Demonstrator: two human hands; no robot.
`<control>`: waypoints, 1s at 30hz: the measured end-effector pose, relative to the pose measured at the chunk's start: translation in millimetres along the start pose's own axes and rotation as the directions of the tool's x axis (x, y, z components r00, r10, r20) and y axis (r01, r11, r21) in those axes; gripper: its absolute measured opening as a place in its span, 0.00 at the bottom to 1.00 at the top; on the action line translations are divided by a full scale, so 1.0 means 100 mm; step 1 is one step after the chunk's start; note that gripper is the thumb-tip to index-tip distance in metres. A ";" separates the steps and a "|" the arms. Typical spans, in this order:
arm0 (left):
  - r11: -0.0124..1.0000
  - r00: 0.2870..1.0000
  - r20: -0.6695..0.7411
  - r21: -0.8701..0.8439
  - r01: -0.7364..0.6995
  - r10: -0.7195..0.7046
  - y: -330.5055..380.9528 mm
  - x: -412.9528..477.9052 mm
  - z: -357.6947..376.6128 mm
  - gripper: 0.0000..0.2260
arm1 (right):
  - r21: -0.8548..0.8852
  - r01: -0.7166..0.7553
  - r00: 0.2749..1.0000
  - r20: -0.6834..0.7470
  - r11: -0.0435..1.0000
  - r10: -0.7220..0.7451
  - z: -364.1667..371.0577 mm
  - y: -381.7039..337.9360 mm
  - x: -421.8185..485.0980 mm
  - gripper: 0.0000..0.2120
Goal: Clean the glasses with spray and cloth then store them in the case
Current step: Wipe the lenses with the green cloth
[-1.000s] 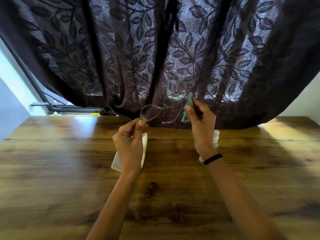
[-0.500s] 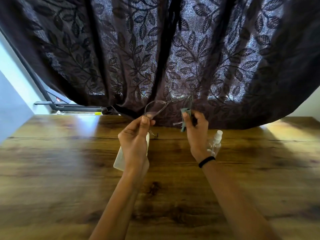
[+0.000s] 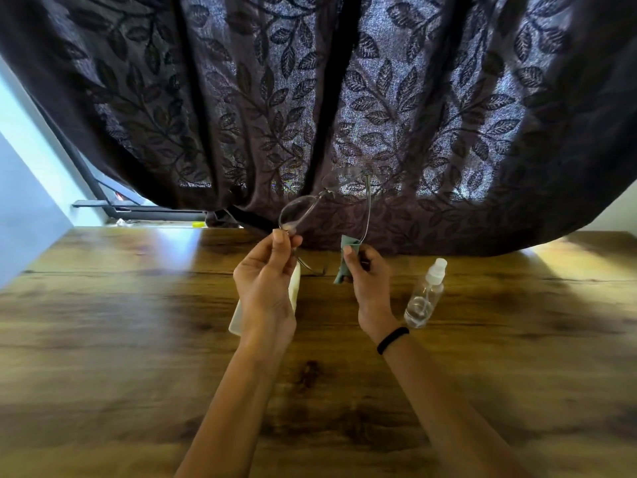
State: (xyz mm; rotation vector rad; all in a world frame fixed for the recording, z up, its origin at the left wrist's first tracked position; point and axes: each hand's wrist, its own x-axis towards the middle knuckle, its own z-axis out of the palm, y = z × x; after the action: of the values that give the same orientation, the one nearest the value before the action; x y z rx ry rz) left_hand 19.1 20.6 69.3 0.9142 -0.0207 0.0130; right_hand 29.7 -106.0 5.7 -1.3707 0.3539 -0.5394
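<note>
Thin-framed clear glasses [image 3: 312, 205] are held up in front of the curtain, tilted so one lens is higher than the other. My left hand [image 3: 267, 281] pinches the lower lens rim between thumb and fingers. My right hand [image 3: 367, 279] grips a small green cloth [image 3: 344, 258] together with the tip of the right temple arm, which runs up to the frame. A pale case [image 3: 294, 291] lies on the table, mostly hidden behind my left hand. A clear spray bottle [image 3: 425, 294] with a white cap stands just right of my right wrist.
The wooden table [image 3: 138, 322] spreads wide on all sides. A dark leaf-patterned curtain [image 3: 310, 98] hangs along its far edge, brushing the tabletop. A black window frame [image 3: 138, 212] and small items sit at the far left behind the table.
The glasses rose and tipped up on the right side. My right hand slid the cloth from the lens down along the temple arm to its tip. The spray bottle became fully visible.
</note>
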 end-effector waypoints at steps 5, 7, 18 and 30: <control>0.999 0.999 -0.012 -0.015 0.033 -0.033 0.01 0.01 0.00 0.04 | -0.070 -0.031 0.998 0.046 0.997 0.035 0.02 0.09 -0.04 0.04; 1.000 1.000 -0.010 -0.002 0.005 -0.005 0.01 0.01 0.01 0.04 | -0.111 -0.049 0.997 0.046 0.993 0.054 0.01 0.14 -0.05 0.05; 0.992 0.996 -0.063 0.113 -0.062 0.069 0.00 0.04 -0.12 0.05 | -0.125 0.193 0.955 -0.204 0.973 -0.215 -0.14 -0.18 0.10 0.08; 0.987 0.997 0.077 0.162 0.011 -0.023 0.02 0.00 -0.12 0.05 | -0.397 0.479 0.844 -0.036 0.783 -0.535 -0.14 -0.57 0.25 0.08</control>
State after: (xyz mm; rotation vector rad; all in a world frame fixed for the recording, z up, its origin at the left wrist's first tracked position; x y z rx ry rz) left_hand 18.8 30.9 63.4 1.0768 -0.0858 -0.0376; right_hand 33.9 -137.3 61.0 -1.8192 0.2036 -1.0722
